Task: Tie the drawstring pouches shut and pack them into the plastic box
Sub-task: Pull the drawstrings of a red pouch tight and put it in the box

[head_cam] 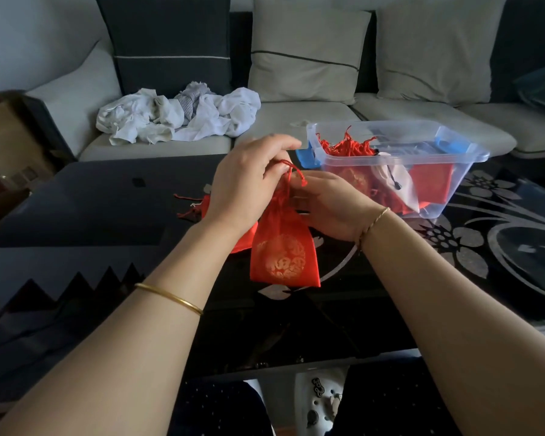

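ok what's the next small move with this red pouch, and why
Probably pull the drawstring snug and finish the knot. The left hand pinches a loose loop of it above the gathered neck of the red pouch. The right hand is at that neck, its fingers hidden. The pouch is not yet in the plastic box on the right.

One red pouch [283, 247], gold emblem, hangs upright, neck cinched, drawstring [296, 173] looped above. Clear plastic box [466, 174] at right holds packed pouches [434, 180].
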The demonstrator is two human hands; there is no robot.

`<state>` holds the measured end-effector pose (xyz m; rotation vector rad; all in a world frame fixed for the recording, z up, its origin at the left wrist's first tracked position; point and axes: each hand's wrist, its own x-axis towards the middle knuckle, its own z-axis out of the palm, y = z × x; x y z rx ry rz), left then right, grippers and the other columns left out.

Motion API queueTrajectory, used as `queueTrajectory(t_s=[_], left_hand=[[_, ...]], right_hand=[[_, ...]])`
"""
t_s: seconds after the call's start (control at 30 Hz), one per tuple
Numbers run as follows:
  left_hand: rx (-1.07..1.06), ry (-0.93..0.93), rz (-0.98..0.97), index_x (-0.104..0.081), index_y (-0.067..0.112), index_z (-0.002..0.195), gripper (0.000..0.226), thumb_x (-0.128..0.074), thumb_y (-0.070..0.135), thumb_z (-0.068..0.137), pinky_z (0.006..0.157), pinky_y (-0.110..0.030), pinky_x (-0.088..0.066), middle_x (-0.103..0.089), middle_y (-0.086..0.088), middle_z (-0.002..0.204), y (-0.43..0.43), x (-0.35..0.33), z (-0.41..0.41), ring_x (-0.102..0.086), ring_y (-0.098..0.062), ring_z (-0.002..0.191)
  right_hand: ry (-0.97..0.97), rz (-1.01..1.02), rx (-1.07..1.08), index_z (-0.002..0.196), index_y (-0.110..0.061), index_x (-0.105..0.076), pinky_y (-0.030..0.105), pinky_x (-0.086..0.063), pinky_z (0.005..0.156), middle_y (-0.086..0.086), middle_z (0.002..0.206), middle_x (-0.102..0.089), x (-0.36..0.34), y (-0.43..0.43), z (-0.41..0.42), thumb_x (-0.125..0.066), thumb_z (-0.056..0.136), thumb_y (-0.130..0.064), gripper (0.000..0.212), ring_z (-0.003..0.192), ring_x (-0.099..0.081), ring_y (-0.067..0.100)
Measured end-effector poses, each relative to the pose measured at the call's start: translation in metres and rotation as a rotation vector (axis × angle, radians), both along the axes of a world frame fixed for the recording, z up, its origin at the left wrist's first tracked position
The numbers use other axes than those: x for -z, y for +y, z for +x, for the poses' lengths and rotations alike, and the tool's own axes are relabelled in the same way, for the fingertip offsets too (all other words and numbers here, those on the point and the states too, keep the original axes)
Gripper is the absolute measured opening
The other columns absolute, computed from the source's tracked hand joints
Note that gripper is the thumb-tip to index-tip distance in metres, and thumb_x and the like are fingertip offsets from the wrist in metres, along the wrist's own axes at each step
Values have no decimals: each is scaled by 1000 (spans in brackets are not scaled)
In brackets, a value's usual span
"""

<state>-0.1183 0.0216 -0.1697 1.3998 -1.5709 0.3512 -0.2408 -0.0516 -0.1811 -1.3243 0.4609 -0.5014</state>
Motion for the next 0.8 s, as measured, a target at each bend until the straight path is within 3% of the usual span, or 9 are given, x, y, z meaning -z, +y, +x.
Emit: queueTrajectory(t_s=[0.1,0.2,0.33,0.4,0.5,0.57,0.63,0.7,0.8], left_hand=[[-23,35,-27,-71,13,105,25,-65,8,81,84,-26,-50,-72,3,90,-1,1,1,-64,-12,88],[-46,131,46,-74,12,100,17,-65,12,84,80,-16,-49,-73,1,93,1,4,3,-62,-4,88],[-166,275,222,-69,8,88,22,-51,21,94,79,-31,-51,-71,0,87,2,8,10,-65,-15,84],[-187,472,309,-58,5,72,30,-44,19,94,76,-33,-47,-68,-1,84,1,8,12,-63,-18,85],[37,944,302,-40,15,58,35,-40,13,93,73,-30,-46,-71,0,84,0,1,7,-62,-14,83],[235,1262,209,-35,17,58,37,-38,12,94,65,-24,-47,-72,0,73,1,-4,5,-64,-14,73],[299,1425,159,-34,17,61,35,-37,13,96,59,-21,-44,-65,4,59,1,-5,6,-66,-13,66],[244,1404,203,-36,17,63,34,-37,13,96,54,-21,-37,-59,7,53,0,-2,7,-65,-11,61],[121,1167,336,-45,15,64,31,-41,14,95,51,-22,-33,-60,5,54,-1,2,6,-62,-14,59]], right_hand=[[-33,31,58,99,-8,-57,29,-51,67,6,84,-67,-2,-2,-1,-42,98,-17,18,71,-64,15],[-28,26,146,82,-9,-53,32,-51,66,11,85,-66,-3,-2,-1,-39,99,-17,24,70,-65,20],[12,18,316,70,-13,-46,28,-50,62,7,78,-63,1,-6,-3,-39,96,-10,27,68,-66,18],[3,77,341,69,-12,-45,33,-52,69,8,79,-63,3,-9,-5,-38,95,-10,27,75,-65,23],[53,93,326,70,-10,-44,41,-53,81,9,77,-60,7,-8,-5,-35,95,-8,26,77,-66,26],[94,102,350,71,-8,-44,40,-53,80,8,74,-57,10,-8,-4,-33,93,-4,24,75,-66,25],[120,142,416,71,-8,-43,36,-54,71,7,73,-54,13,-8,-3,-32,92,-2,24,72,-66,22],[141,187,471,69,-8,-41,33,-54,65,7,72,-53,16,-9,-3,-32,91,-2,25,69,-64,20],[124,222,515,70,-10,-42,32,-53,60,5,69,-53,17,-11,-3,-34,91,-5,23,65,-63,20]])
